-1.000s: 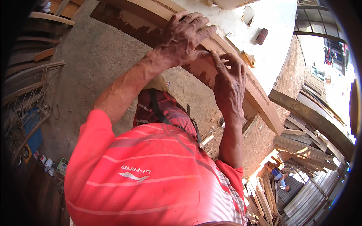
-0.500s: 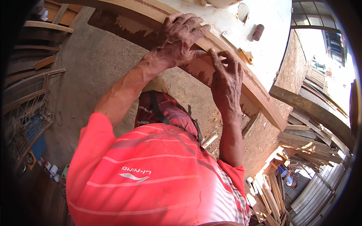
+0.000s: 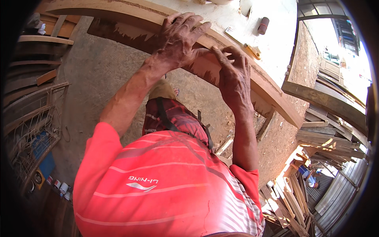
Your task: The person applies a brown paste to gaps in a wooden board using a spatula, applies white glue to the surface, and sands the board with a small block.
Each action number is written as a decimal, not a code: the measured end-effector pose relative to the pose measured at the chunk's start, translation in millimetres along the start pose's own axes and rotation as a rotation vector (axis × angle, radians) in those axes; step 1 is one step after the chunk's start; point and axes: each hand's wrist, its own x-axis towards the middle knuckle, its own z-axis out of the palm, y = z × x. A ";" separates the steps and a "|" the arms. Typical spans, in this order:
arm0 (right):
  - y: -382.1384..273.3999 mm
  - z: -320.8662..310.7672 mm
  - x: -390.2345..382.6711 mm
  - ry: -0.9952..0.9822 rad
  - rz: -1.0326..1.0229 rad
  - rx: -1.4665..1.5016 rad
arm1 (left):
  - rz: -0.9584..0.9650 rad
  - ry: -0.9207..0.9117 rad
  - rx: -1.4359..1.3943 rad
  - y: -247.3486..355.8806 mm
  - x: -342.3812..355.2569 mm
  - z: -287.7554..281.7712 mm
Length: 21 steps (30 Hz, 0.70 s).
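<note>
A long wooden plank (image 3: pixel 272 89) with a groove along its upper face runs along the near edge of a white work surface (image 3: pixel 272 51). My left hand (image 3: pixel 179 41) lies over this plank, fingers bent across its top and thumb stretched toward my other hand. Close beside it, my right hand (image 3: pixel 235 75) rests at the plank's near edge with its fingers curled and its thumb pointing forward. The thumbs almost meet. Whatever the right fingertips pinch, if anything, is hidden. Below the plank shows a dark, jaggedly stained wooden face (image 3: pixel 203 71).
On the white surface lie a dark brown roll (image 3: pixel 263 25) and a yellowish tool (image 3: pixel 252 51). A thick beam (image 3: pixel 323 100) sticks out at the right, above stacked timber (image 3: pixel 327 144). Wooden pieces and a wire-strung frame (image 3: pixel 35 122) stand at the left. Another person (image 3: pixel 308 175) is at the far lower right.
The whole view has shifted slightly, so the plank and both hands appear a little farther left and higher. The hands keep nearly the same place and pose on the plank.
</note>
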 end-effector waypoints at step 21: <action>-13.1 7.9 -8.7 0.083 0.062 -0.067 | 0.054 -0.012 0.029 -7.1 4.0 0.7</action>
